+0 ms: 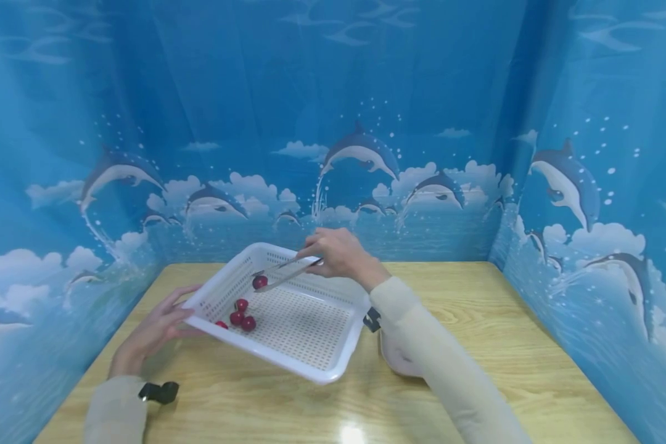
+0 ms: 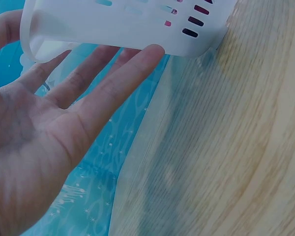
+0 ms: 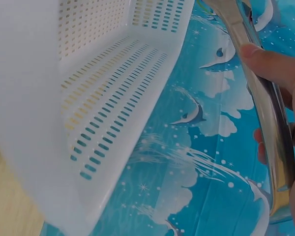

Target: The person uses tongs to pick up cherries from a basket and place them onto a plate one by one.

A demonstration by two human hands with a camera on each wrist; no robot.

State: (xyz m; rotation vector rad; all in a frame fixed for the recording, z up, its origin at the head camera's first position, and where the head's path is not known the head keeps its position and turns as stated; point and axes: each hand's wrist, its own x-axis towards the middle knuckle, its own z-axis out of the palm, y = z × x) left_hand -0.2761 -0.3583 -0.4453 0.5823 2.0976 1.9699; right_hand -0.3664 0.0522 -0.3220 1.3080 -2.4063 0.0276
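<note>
A white plastic basket (image 1: 305, 362) with slotted walls is held tilted above the table, its left end raised. At that left end my left hand (image 1: 158, 327) grips the rim, thumb over the edge and fingers spread under the basket, as the left wrist view shows. My right hand (image 1: 338, 253) holds metal tongs (image 3: 265, 118) over the basket's far side. Between the tips of the tongs is a dark red cherry (image 1: 259, 282). Several more red cherries (image 1: 248, 324) lie in the basket's left corner.
A pale pink dish (image 1: 396, 357) stands on the wooden table (image 1: 244, 401), partly hidden by the right sleeve (image 1: 438, 351). Blue curtains (image 1: 333, 74) with a dolphin print enclose the table at the back and both sides.
</note>
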